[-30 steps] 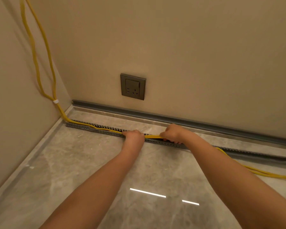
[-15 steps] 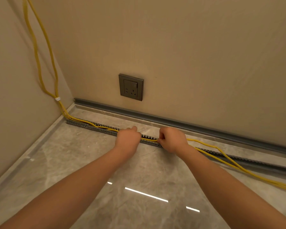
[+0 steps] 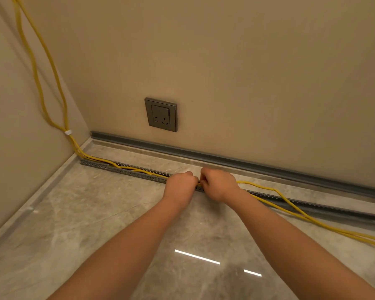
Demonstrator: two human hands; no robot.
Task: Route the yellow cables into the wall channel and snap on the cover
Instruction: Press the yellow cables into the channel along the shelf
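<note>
Beige walls meet in a corner at the far left, above a glossy grey marble floor (image 3: 78, 224). Going left to right: two thin yellow cables (image 3: 52, 118) hang down the left wall, joined by one small white tie (image 3: 67, 132) near the floor, then bend into a long grey slotted plastic channel (image 3: 126, 171) that lies flat on the floor a little way out from the far wall. One dark grey square wall socket (image 3: 161, 114) sits on the far wall above it. One grey strip (image 3: 225, 160) runs along the foot of that wall; whether it is the cover or a skirting is unclear.

Mid-channel, the left hand (image 3: 180, 184) is curled closed over the channel, apparently pressing the cables down, though its fingers are hidden. The right hand (image 3: 219, 184), almost touching it, is closed with fingertips pinching the cables at the channel's edge. Right of the hands, both cables rise out of the channel, cross its near edge and trail off across the floor to the near right.

Judged from this, the routing is roughly half done. To do it well, the left hand should pin the seated stretch while the right feeds slack and presses it in bit by bit, keeping the two cables side by side, untwisted and below the slotted walls, so a cover can later close.
</note>
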